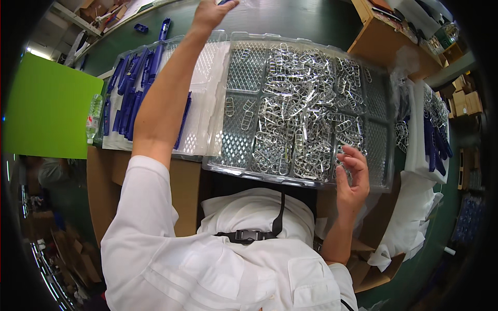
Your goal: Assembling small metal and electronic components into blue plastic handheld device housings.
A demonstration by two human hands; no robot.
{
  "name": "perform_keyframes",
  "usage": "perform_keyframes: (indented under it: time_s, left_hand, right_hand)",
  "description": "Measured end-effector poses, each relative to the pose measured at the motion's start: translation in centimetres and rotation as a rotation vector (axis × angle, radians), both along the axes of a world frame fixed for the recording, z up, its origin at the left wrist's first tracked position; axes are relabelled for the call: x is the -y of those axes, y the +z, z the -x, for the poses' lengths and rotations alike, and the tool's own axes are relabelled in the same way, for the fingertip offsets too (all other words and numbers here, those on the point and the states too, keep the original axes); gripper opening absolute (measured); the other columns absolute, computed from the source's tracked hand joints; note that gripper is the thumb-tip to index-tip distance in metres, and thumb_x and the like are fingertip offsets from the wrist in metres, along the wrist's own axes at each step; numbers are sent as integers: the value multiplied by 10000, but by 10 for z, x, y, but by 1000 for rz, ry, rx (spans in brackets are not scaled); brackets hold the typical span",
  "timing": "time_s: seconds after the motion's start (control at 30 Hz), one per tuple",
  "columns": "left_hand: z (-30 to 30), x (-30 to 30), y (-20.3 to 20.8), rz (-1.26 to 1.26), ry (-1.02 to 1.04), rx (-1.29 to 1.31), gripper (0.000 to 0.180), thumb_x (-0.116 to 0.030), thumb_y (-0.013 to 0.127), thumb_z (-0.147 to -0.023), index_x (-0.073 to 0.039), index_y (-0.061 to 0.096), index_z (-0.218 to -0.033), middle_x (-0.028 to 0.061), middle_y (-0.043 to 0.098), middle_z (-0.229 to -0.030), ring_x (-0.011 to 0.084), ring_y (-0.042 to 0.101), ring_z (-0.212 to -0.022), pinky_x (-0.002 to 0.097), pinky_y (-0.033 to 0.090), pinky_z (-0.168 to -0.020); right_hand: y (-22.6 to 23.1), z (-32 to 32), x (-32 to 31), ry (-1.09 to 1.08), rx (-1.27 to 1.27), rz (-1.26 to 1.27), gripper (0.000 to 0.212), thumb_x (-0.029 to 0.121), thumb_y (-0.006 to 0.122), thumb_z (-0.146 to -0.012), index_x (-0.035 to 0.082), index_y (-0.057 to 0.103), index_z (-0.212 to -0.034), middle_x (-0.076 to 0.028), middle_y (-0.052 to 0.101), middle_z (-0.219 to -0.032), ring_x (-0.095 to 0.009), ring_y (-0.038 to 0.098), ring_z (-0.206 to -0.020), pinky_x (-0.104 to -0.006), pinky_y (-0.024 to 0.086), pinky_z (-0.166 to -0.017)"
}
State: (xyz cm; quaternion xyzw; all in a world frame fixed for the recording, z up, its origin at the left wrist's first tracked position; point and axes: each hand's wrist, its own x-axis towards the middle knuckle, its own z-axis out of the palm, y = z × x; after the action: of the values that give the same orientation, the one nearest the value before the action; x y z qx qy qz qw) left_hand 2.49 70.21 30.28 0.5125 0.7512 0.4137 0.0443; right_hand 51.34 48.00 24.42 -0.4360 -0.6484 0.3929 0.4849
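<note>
Labels: one bottle (94,116) bears a label, too small to read. Count: two trays side by side — a left tray (210,62) with overlapping blue parts (125,111), not reliably countable, and a clear compartmented tray (377,140) heaped with metal clips (311,98); three clips lie in its near left compartment. Two loose blue items (165,28) lie beyond the left tray. The left hand (209,16) grasps a blue piece (224,2), cropped by the upper edge. The right hand (354,179) is loosely curled over the compartmented tray's near right side — thumb and fingers apart.
</note>
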Motion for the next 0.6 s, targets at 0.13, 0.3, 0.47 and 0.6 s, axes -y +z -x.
perform_keyframes:
  time_s: [0.13, 0.3, 0.47, 0.6]
  left_hand:
    - [16, 28, -2, -400, 1, 43, 701, -361, 733, -919, 46, 529, -1452, 340, 643, -1308, 388, 637, -1251, 432, 483, -1057]
    - [-63, 207, 7, -647, -94, 366, 443, -114, 701, -972, 6, 597, -1385, 133, 619, -1410, 214, 580, -1287, 336, 421, -1136]
    - [-35, 408, -62, -770, 452, 392, 310, 9, 595, -1000, 4, 617, -1309, 106, 637, -1388, 161, 614, -1156, 290, 484, -1026]
    - [2, 564, -148, -664, 904, 420, 286, 14, 599, -984, -19, 657, -1262, 25, 690, -1199, 83, 610, -963, 227, 481, -817]
  right_hand:
    - [4, -4, -1, -74, 145, 23, 227, -108, 653, -888, 13, 646, -1079, -125, 675, -1278, -182, 671, -1042, -322, 516, -916]
    - [8, 8, -6, -84, 386, -50, 217, -50, 712, -883, 33, 710, -1083, -102, 727, -1082, -232, 700, -918, -305, 540, -750]
    - [11, 46, -24, 84, 492, -175, 117, 34, 751, -882, 39, 741, -998, -102, 726, -996, -282, 710, -914, -364, 551, -725]
    - [8, 78, -34, 208, 834, -273, 210, 215, 804, -879, 57, 730, -996, -97, 687, -935, -293, 684, -843, -409, 538, -723]
